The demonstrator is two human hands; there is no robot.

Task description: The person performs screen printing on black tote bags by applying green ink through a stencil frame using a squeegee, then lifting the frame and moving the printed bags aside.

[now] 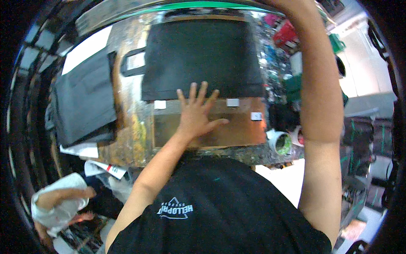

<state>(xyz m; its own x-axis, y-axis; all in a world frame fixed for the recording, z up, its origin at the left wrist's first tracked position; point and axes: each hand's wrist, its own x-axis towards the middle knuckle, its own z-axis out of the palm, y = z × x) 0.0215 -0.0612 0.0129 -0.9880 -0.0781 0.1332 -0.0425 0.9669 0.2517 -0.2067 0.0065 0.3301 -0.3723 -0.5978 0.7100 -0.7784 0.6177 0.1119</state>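
A black fabric tote bag point(203, 55) lies flat on a brown board point(211, 131), its strap handle point(127, 70) sticking out at the left. My left hand point(196, 112) is open, fingers spread, with the fingertips over the bag's near edge and the palm above the board. Small white tabs point(232, 102) sit on the board along that edge. My right arm point(321, 84) reaches far up the right side. Only a bit of my right hand point(287, 3) shows at the upper rim; its fingers are out of sight, near a frame with a green strip point(203, 5).
More black bags point(84, 99) are stacked at the left of the paint-stained table point(129, 127). At the right stand a white tub with green inside point(280, 142), a red container point(285, 34) and other clutter. Another person point(63, 203) is at the lower left.
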